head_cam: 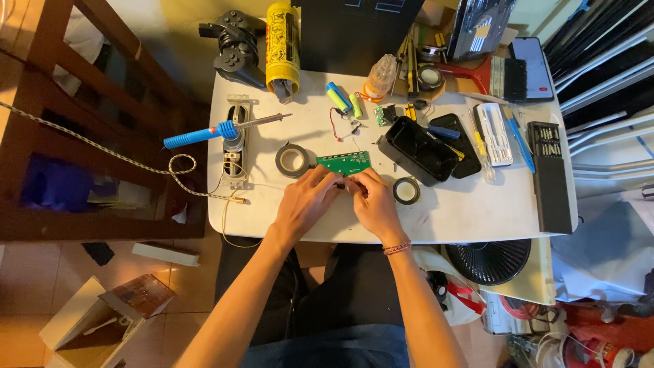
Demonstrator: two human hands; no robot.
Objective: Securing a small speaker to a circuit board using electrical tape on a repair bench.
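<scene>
Two hands are brought together at the centre of the frame, where a green circuit board (345,163) is pinched at its lower edge by the left hand (305,203) and right hand (373,203), fingers curled closed. The board could be cracked by uneven pressure. Just left, a black tape roll (293,161) is seen on the white table (463,211).

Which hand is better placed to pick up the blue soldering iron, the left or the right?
Probably the left hand: the soldering iron rests on its side of the table, while the right hand would need to cross over.
</scene>
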